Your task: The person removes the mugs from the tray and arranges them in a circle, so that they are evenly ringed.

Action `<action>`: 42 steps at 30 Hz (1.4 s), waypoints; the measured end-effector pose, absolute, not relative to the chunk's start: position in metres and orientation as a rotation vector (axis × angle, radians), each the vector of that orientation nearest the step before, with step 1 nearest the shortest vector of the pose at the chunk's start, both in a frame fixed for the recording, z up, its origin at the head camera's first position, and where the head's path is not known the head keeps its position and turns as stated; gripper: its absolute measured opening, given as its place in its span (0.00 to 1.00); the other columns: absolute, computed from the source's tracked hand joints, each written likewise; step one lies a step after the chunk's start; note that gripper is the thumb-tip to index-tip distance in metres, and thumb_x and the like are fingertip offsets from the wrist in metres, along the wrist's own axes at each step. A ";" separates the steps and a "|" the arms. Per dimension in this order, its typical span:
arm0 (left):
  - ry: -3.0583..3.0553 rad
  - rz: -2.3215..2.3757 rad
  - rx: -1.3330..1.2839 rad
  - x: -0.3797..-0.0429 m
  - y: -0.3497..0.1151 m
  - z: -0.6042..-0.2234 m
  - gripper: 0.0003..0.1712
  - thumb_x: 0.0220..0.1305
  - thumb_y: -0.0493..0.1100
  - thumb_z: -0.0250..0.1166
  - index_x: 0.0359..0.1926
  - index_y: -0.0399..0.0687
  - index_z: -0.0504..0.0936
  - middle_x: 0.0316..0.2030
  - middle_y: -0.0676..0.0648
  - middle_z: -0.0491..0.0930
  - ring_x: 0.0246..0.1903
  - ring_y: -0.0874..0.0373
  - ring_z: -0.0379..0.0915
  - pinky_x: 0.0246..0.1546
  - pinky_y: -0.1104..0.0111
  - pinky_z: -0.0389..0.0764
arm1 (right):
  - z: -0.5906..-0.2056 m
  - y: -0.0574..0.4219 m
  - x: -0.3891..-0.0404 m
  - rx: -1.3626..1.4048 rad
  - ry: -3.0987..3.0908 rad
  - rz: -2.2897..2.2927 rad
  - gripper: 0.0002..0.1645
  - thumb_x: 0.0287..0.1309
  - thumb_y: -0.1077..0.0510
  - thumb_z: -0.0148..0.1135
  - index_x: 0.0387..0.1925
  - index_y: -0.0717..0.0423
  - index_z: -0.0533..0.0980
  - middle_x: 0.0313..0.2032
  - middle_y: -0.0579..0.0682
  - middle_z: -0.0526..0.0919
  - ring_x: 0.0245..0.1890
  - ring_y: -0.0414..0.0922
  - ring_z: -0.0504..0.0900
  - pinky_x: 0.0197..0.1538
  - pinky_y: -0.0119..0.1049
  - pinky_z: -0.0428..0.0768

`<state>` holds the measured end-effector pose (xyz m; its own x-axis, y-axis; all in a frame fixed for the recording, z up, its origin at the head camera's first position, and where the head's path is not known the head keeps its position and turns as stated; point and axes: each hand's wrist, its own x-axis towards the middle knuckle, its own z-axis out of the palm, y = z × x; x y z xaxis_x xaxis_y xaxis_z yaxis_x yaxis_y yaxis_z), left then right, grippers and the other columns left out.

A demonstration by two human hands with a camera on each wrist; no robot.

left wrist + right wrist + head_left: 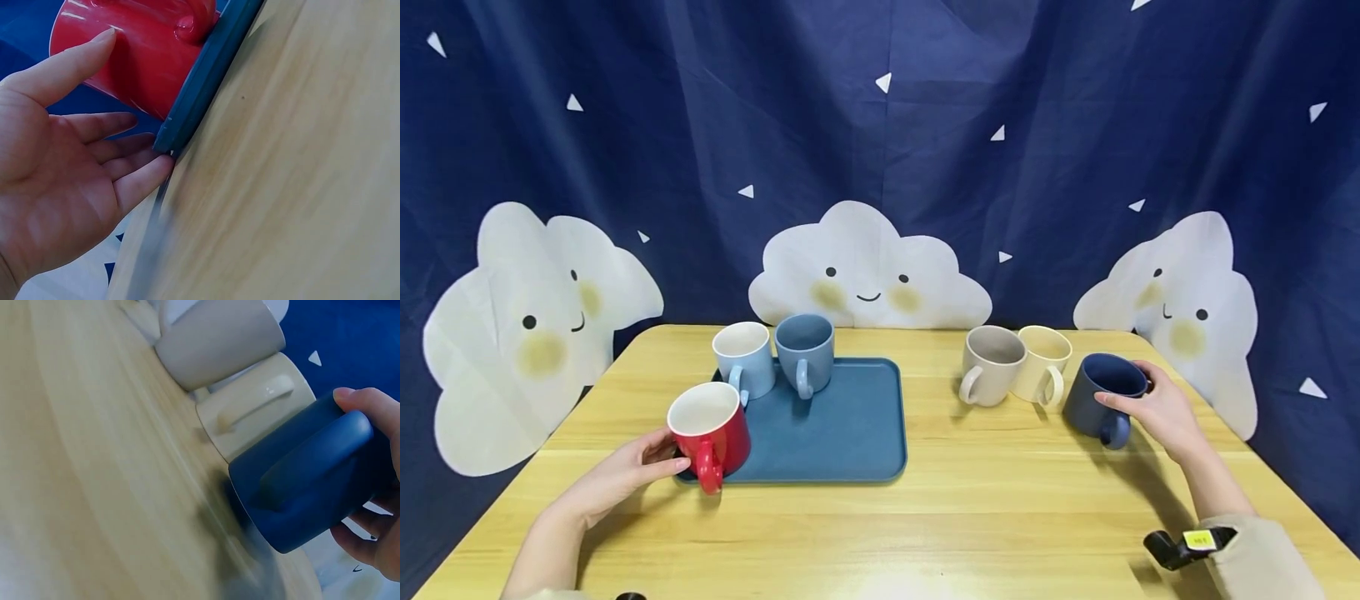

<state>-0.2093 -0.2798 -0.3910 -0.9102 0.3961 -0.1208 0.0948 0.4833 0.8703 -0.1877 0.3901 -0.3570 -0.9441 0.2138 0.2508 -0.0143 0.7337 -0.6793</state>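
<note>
A red mug (711, 433) with a white inside stands on the front left corner of the blue tray (827, 454), its handle facing me. Beside it is my left hand (628, 467), thumb along the mug's side and fingers loosely spread. The left wrist view shows these fingers (144, 181) at the tray's edge, not wrapped round the mug. On the right, my right hand (1165, 412) grips a navy mug (1086, 404) near its rim, thumb on the near side and other fingers behind. A shadow lies below the navy mug's base.
At the tray's back left stand a light blue mug (756, 371) and a grey-blue mug (816, 358). A grey mug (992, 375) and a cream mug (1033, 379) stand side by side on the wooden table (962, 517), left of the navy one. Behind hangs a dark blue curtain (820, 108).
</note>
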 end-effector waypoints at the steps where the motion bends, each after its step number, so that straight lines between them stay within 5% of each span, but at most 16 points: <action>1: 2.430 1.395 0.406 -0.209 -0.280 -0.391 0.41 0.66 0.45 0.56 0.66 0.22 0.47 0.63 0.25 0.54 0.61 0.32 0.52 0.56 0.59 0.69 | -0.357 0.391 -0.190 -0.145 -2.628 1.032 0.48 0.50 0.45 0.67 0.63 0.69 0.57 0.53 0.68 0.69 0.48 0.54 0.66 0.41 0.33 0.63; 5: 2.438 1.399 0.424 -0.210 -0.279 -0.391 0.40 0.66 0.45 0.56 0.66 0.22 0.48 0.63 0.25 0.55 0.61 0.30 0.53 0.56 0.57 0.70 | -0.358 0.394 -0.196 -0.124 -2.644 1.044 0.48 0.51 0.46 0.67 0.63 0.69 0.57 0.53 0.68 0.69 0.46 0.51 0.67 0.41 0.31 0.64; 9: 2.434 1.403 0.414 -0.210 -0.279 -0.393 0.40 0.65 0.45 0.57 0.65 0.23 0.50 0.63 0.26 0.56 0.61 0.30 0.53 0.53 0.66 0.71 | -0.363 0.397 -0.200 -0.101 -2.673 1.059 0.48 0.51 0.48 0.67 0.64 0.69 0.56 0.53 0.67 0.70 0.43 0.46 0.68 0.40 0.28 0.66; 16: 2.412 1.406 0.379 -0.209 -0.279 -0.394 0.42 0.65 0.46 0.57 0.66 0.23 0.47 0.64 0.24 0.52 0.62 0.28 0.50 0.57 0.47 0.63 | -0.370 0.396 -0.203 -0.069 -2.674 1.125 0.48 0.52 0.49 0.66 0.65 0.68 0.55 0.55 0.67 0.68 0.44 0.44 0.67 0.41 0.27 0.65; 25: 2.440 1.378 0.390 -0.210 -0.280 -0.393 0.41 0.66 0.46 0.57 0.66 0.23 0.48 0.63 0.25 0.54 0.61 0.29 0.52 0.57 0.47 0.64 | -0.363 0.402 -0.210 -0.013 -2.725 1.268 0.51 0.56 0.51 0.63 0.69 0.68 0.44 0.63 0.72 0.56 0.60 0.63 0.58 0.54 0.46 0.64; 31: 2.438 1.366 0.380 -0.209 -0.279 -0.391 0.42 0.66 0.46 0.56 0.66 0.22 0.47 0.64 0.24 0.53 0.62 0.30 0.52 0.57 0.47 0.64 | -0.364 0.404 -0.211 -0.015 -2.712 1.285 0.50 0.57 0.53 0.63 0.68 0.71 0.45 0.60 0.71 0.59 0.58 0.62 0.59 0.43 0.23 0.64; 42: 2.429 1.376 0.368 -0.210 -0.280 -0.390 0.43 0.66 0.47 0.56 0.66 0.22 0.46 0.64 0.24 0.51 0.62 0.30 0.49 0.58 0.44 0.59 | -0.362 0.403 -0.210 -0.040 -2.722 1.263 0.51 0.58 0.52 0.62 0.68 0.71 0.43 0.61 0.73 0.56 0.59 0.65 0.59 0.44 0.28 0.66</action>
